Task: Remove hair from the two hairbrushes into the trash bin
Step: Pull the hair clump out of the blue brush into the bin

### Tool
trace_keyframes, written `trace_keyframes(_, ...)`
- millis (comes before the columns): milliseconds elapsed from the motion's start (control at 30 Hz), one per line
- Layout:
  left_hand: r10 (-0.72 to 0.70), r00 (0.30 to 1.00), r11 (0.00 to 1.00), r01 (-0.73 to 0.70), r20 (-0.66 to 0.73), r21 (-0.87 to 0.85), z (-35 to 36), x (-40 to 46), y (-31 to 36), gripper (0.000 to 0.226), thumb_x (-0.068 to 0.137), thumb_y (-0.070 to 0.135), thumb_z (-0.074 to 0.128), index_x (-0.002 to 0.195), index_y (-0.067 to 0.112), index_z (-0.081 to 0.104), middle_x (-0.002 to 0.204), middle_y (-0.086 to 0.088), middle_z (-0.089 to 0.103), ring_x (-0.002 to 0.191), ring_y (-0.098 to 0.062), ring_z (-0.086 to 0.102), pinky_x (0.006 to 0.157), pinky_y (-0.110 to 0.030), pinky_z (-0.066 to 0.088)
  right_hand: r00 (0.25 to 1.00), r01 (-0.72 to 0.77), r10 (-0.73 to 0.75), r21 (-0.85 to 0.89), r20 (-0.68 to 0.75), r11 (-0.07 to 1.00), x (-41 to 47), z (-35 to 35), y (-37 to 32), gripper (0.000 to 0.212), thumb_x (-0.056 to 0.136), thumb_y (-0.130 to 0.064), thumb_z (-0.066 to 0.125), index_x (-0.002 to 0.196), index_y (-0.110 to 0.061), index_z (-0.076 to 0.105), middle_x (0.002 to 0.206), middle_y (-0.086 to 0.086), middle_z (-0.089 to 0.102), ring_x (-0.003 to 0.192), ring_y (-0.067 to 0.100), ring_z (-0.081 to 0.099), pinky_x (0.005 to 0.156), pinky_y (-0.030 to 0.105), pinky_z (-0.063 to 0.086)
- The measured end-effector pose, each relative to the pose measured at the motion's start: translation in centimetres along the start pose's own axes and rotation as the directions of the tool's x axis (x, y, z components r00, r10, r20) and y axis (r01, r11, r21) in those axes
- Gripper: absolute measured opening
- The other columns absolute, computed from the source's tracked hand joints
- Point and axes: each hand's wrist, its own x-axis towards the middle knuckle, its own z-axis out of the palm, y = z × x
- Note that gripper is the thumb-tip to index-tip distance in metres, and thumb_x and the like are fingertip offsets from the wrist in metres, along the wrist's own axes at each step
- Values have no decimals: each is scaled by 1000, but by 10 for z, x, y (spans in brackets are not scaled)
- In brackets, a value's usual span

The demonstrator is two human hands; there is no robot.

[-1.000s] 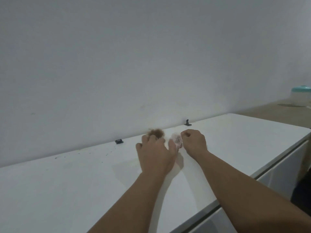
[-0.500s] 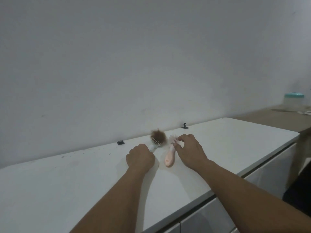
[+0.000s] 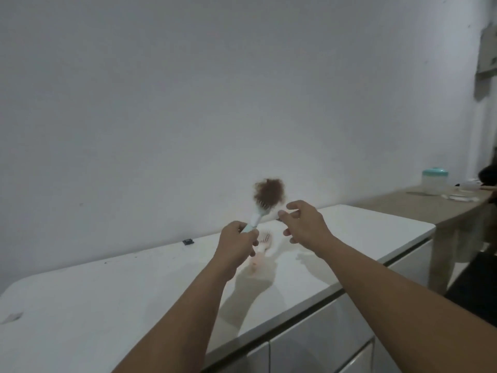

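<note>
- Left hand (image 3: 236, 243) fingers wrap the handle of a pale blue plastic hairbrush (image 3: 256, 215), raised above the white tabletop (image 3: 107, 305), a brown hair clump (image 3: 269, 193) on its bristles.
- Right hand (image 3: 304, 223) fingers loosely curled just beside the brush, holding nothing.
- Pink plastic hairbrush (image 3: 259, 250) lies on the tabletop below.

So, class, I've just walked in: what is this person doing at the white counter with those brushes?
The person is cleaning hair out of hairbrushes. The left hand holds a pale blue brush by its handle, raised above the white counter, with a clump of brown hair sitting on its bristles. The right hand is open beside the brush head, not gripping the hair yet. A pink brush lies on the counter below. No trash bin is in view.
</note>
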Motion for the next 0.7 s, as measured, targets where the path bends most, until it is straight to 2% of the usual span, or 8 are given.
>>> trace_keyframes(67, 24, 998, 999, -22, 58, -30, 12, -14, 13, 12, 90, 10, 57, 100, 3, 59, 77, -9, 65, 51, -17, 55, 50, -24, 39, 999, -7, 11, 97, -48, 995, -6, -16, -10, 35, 91, -35, 61, 119, -16, 51, 98, 5, 65, 72, 21, 69, 57, 31, 57)
trace_keyframes(167, 46, 989, 996, -35, 137, -80, 32, -35, 26, 15, 90, 9, 59, 104, 5, 58, 76, -8, 65, 51, -15, 59, 51, -26, 42, 992, -21, 43, 184, -117, 983, -17, -46, -17, 39, 91, -36, 61, 120, -10, 54, 101, 10, 66, 69, 21, 70, 55, 31, 57)
trace_keyframes(267, 54, 968, 988, -16, 245, -151, 53, -53, 28, 28, 87, 3, 63, 113, 5, 54, 83, -9, 66, 55, -19, 65, 52, -26, 51, 986, -57, 95, 251, -141, 966, -36, -78, -16, 32, 93, -30, 62, 113, -6, 60, 100, 13, 68, 68, 20, 69, 56, 31, 56)
trace_keyframes(367, 76, 919, 970, 22, 386, -244, 74, -70, 22, 44, 83, -12, 62, 121, 7, 49, 86, -13, 67, 66, -27, 70, 62, -35, 59, 981, -91, 133, 270, -139, 958, -58, -108, -6, 21, 93, -24, 64, 103, -6, 64, 93, 13, 70, 69, 19, 68, 60, 31, 58)
trace_keyframes(500, 101, 835, 948, 83, 541, -306, 99, -90, 9, 62, 79, -20, 62, 129, 15, 49, 109, -23, 68, 78, -31, 72, 74, -44, 60, 964, -154, 202, 259, -171, 954, -89, -137, 16, 17, 91, -17, 66, 102, -4, 65, 88, 11, 70, 68, 16, 66, 58, 28, 54)
trace_keyframes(600, 90, 775, 947, 129, 626, -295, 121, -106, -6, 61, 80, -21, 60, 129, 13, 46, 116, -19, 67, 82, -30, 71, 70, -40, 60, 948, -223, 270, 251, -169, 942, -118, -155, 42, 19, 90, -12, 66, 106, -2, 64, 90, 11, 69, 69, 15, 64, 59, 27, 55)
trace_keyframes(700, 43, 725, 956, 170, 688, -239, 145, -121, -30, 63, 79, -22, 57, 129, 14, 46, 109, -15, 68, 79, -28, 70, 67, -37, 57, 929, -292, 346, 313, -133, 904, -144, -169, 75, 29, 89, -14, 68, 116, -7, 61, 102, 9, 70, 82, 19, 68, 65, 30, 57)
